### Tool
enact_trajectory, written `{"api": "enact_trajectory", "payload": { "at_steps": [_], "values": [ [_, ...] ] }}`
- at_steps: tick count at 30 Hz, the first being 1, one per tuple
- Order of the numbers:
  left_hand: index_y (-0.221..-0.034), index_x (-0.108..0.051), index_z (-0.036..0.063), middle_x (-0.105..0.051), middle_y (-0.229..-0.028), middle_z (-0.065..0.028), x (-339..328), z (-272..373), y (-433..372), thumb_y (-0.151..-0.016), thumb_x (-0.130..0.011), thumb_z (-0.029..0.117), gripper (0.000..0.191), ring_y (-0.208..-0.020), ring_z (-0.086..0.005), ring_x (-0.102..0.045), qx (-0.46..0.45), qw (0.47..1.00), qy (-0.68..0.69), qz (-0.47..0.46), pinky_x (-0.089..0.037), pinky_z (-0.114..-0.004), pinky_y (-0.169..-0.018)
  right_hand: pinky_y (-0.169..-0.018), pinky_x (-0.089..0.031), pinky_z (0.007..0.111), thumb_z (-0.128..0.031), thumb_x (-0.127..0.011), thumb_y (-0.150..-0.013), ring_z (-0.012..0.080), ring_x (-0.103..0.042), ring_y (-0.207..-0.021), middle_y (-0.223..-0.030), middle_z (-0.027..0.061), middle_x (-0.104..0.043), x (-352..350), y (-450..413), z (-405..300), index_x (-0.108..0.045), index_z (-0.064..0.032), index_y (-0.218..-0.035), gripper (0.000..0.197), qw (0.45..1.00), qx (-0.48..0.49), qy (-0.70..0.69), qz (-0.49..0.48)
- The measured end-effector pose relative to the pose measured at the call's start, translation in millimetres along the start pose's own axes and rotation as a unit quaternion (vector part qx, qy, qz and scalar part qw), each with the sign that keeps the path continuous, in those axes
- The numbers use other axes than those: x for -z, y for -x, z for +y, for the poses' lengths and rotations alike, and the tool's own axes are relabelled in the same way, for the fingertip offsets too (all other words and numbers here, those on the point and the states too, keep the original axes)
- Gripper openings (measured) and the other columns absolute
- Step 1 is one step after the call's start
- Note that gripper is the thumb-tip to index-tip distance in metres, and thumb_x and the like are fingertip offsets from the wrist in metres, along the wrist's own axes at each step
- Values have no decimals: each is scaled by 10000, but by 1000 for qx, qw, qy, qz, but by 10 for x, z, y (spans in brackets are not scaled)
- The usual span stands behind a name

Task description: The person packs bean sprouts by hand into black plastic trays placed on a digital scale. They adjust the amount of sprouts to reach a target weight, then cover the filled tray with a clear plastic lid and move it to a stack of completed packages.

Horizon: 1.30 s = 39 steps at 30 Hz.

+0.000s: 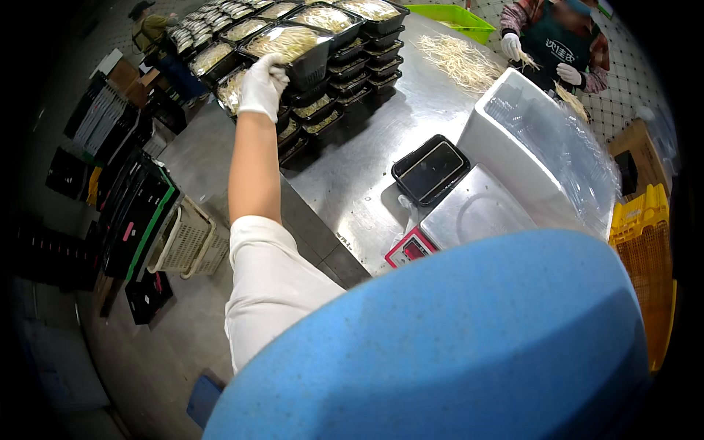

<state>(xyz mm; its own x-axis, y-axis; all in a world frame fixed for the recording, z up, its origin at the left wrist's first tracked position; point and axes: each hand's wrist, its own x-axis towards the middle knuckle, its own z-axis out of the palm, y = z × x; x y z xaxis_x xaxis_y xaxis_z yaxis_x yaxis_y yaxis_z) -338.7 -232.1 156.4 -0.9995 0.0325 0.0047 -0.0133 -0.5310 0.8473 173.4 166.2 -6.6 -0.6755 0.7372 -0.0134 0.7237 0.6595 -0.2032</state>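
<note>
My left hand (pixel 263 88), in a white glove, grips the near edge of a black plastic tray of pale sprouts (pixel 286 44) at the top of the stacks. Sprouts fill the tray; whether it rests fully on those below, I cannot tell. More filled black trays (pixel 324 19) stand around it in tall stacks. My right hand is out of view. Before me on the steel table lie a black plastic tray (pixel 430 169) with no sprouts showing and a digital scale (pixel 473 209) with a red front. A pale crumpled thing (pixel 408 212) lies between them, too unclear to name.
A white bin of clear plastic lids (pixel 550 132) stands right of the scale. Loose sprouts (pixel 462 63) lie near a green crate (pixel 456 19). A co-worker (pixel 561 44) handles sprouts across the table; another person (pixel 159 44) stands far left. A large blue surface covers the lower view.
</note>
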Motion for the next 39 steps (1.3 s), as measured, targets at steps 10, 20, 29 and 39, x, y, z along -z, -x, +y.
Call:
{"api": "enact_trajectory", "payload": {
  "at_steps": [10, 20, 29, 39],
  "values": [
    [-957, -546, 37, -582, -802, -30, -807, -1021, 1110, -883, -552, 209, 188, -620, -82, -512, -116, 960, -160, -198, -403, -207, -546, -729, -458, 416, -242, -543, -859, 315, -589, -851, -897, 116, -616, -198, 1886, 1701, -558, -77, -1026, 235, 969, -189, -112, 114],
    [-1008, -515, -38, -594, -930, -115, -1431, -2283, 4211, -898, -485, 44, 141, -855, -129, -547, 220, 780, -111, -575, -444, -266, -806, -870, -414, 412, -276, -618, -808, 303, -528, -1036, -1155, 82, -567, 2221, 2883, 3668, -487, -72, -1222, 479, 724, -398, 400, 397],
    [-943, -560, -19, -569, -859, -41, -2036, -2915, 5586, -900, -513, 85, 122, -782, -88, -518, 235, 660, -228, -676, -426, -221, -728, -855, -379, 436, -309, -621, -795, 278, -564, -942, -897, 101, -648, 2125, 3218, 3699, -649, -65, -864, 255, 851, -343, 284, 278],
    [-1276, -386, 4, -502, -1222, -111, -2278, -2684, 5354, -905, -526, 352, 527, -1002, -139, -542, 310, 777, -37, -547, -448, -255, -831, -745, -433, 366, -16, -604, -569, 223, -575, -819, -739, 78, -567, 1838, 2193, 2330, -524, -50, -658, 124, 940, 211, 70, 259]
  ]
}}
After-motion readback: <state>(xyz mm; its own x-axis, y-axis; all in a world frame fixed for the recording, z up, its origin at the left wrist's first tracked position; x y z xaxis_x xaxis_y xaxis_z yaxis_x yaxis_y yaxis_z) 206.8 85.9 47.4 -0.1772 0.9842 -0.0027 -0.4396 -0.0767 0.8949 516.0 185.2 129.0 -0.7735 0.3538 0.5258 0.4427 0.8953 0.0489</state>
